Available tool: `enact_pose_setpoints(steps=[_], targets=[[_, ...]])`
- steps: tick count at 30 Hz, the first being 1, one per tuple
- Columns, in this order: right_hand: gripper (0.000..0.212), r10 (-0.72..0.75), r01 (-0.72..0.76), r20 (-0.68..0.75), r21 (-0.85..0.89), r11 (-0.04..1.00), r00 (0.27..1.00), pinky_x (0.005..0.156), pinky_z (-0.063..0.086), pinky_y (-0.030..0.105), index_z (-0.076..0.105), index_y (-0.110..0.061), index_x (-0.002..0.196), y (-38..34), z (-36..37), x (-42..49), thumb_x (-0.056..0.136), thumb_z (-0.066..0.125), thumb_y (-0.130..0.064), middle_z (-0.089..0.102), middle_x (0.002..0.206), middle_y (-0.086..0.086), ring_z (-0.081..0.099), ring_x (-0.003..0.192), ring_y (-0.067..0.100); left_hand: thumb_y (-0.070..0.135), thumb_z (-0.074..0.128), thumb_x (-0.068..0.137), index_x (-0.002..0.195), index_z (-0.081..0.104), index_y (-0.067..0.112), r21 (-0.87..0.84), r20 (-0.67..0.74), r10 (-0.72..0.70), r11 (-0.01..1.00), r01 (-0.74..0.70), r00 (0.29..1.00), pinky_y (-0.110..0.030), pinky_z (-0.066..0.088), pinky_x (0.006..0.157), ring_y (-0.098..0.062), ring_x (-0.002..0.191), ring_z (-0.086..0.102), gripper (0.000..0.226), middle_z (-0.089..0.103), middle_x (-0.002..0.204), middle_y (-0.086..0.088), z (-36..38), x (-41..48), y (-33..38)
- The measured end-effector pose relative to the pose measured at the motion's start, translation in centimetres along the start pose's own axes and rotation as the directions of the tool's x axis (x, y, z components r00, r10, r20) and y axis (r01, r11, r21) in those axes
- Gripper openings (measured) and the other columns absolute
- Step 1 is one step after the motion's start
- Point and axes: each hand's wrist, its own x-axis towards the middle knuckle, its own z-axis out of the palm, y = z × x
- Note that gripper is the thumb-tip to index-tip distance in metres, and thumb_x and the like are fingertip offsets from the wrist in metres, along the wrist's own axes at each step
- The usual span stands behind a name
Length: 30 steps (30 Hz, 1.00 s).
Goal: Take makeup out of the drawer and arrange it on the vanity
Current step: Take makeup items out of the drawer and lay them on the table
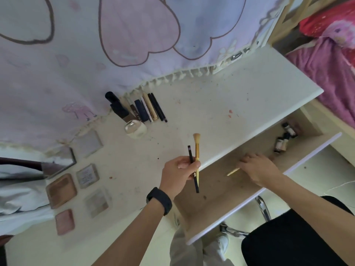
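Observation:
My left hand point(179, 172) holds a yellow-handled makeup brush point(196, 148) and a thin black pencil point(190, 154) upright over the vanity's front edge. My right hand point(258, 169) reaches into the open drawer point(221, 191) and covers one end of a thin yellow stick point(232, 172); whether the fingers grip it is unclear. Several small dark bottles point(284, 138) lie at the drawer's far end. On the vanity top point(221, 96) lie a row of pencils and tubes point(146, 108), a round white jar point(135, 129) and several square compacts point(75, 183).
A pastel cloth with heart shapes point(115, 39) hangs behind the vanity. A small mirror point(57, 162) lies at the left. A pink blanket point(334, 77) covers a bed at the right. A chair's chrome frame point(263, 208) stands below the drawer.

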Motion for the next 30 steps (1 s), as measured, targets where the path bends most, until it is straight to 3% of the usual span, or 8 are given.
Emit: enact_pose_setpoints(steps=[3,7,11,16,22,25,27,30], targets=[[0.020,-0.002,0.092,-0.262,0.330,0.939,0.965,0.055,0.047,0.033,0.069,-0.026,0.105,-1.9,-1.4,-3.0,0.085,0.072,-0.026,0.068,0.082,-0.013,0.054,0.069,0.018,0.012,0.077,0.084,0.096,0.076,0.007,-0.039,-0.003,-0.070,0.997,0.069,0.998,-0.036,0.062,0.078,-0.019,0.078,0.069,0.012,0.074,0.088,-0.014,-1.2,-0.3,0.1],[0.032,0.217,0.090,-0.392,0.631,0.770,0.894,0.074,0.045,0.024,0.070,-0.029,0.115,-6.7,-5.6,-5.4,0.098,0.048,-0.044,0.057,0.094,-0.028,0.052,0.087,0.010,0.019,0.075,0.087,0.097,0.077,0.003,-0.008,0.102,-0.158,0.987,0.160,0.982,-0.030,0.060,0.074,-0.015,0.073,0.067,0.019,0.071,0.080,-0.007,-3.2,-1.3,0.5],[0.031,0.122,0.226,-0.516,0.559,0.798,0.848,0.085,0.039,0.016,0.072,-0.031,0.122,-11.7,-9.0,-4.1,0.098,0.053,-0.036,0.063,0.097,-0.012,0.049,0.091,0.012,0.032,0.074,0.087,0.093,0.078,0.002,0.125,0.223,-0.251,0.966,0.228,0.942,-0.023,0.049,0.069,-0.018,0.075,0.058,0.030,0.070,0.080,-0.007,-5.8,-2.7,1.6],[0.027,-0.019,0.327,-0.618,0.389,0.861,0.786,0.070,0.050,0.033,0.072,-0.029,0.123,-15.6,-9.9,-1.4,0.100,0.057,-0.035,0.063,0.094,-0.006,0.054,0.082,0.018,0.027,0.073,0.088,0.102,0.074,-0.005,0.100,0.364,-0.296,0.955,0.279,0.883,-0.021,0.048,0.067,-0.018,0.076,0.061,0.034,0.068,0.087,-0.017,-9.0,-4.7,3.6],[0.023,-0.029,0.370,-0.694,0.347,0.862,0.719,0.068,0.050,0.027,0.074,-0.019,0.106,-20.0,-12.4,1.1,0.100,0.058,-0.034,0.064,0.093,-0.004,0.055,0.079,0.016,0.018,0.071,0.091,0.092,0.077,0.002,0.002,0.313,-0.314,0.944,0.330,0.896,-0.023,0.047,0.057,-0.015,0.059,0.054,0.017,0.068,0.077,-0.012,-13.7,-6.7,4.4],[0.027,0.027,0.304,-0.552,0.499,0.811,0.833,0.070,0.046,0.018,0.073,-0.017,0.104,-22.4,-13.4,3.1,0.101,0.055,-0.037,0.065,0.099,-0.005,0.057,0.082,0.012,0.020,0.069,0.092,0.105,0.074,-0.002,-0.097,0.191,-0.304,0.940,0.326,0.933,-0.024,0.048,0.058,-0.016,0.060,0.055,0.025,0.069,0.082,-0.011,-17.2,-7.1,4.0],[0.026,0.147,0.084,-0.259,0.707,0.702,0.955,0.073,0.051,0.024,0.071,-0.017,0.105,-24.1,-14.7,4.8,0.101,0.056,-0.038,0.069,0.100,-0.005,0.064,0.085,0.015,0.022,0.072,0.091,0.105,0.072,-0.006,-0.209,0.045,-0.302,0.929,0.304,0.952,-0.026,0.051,0.061,-0.018,0.060,0.056,0.031,0.068,0.084,-0.012,-19.5,-7.0,3.2],[0.021,0.211,-0.259,0.163,0.759,0.598,0.964,0.068,0.048,0.027,0.067,-0.019,0.098,-26.1,-16.2,7.8,0.099,0.057,-0.038,0.070,0.086,-0.005,0.064,0.076,0.014,0.022,0.075,0.088,0.099,0.074,-0.004,-0.313,-0.168,-0.302,0.919,0.240,0.938,-0.030,0.055,0.062,-0.023,0.061,0.059,0.028,0.065,0.083,-0.012,-22.3,-6.8,1.9]])
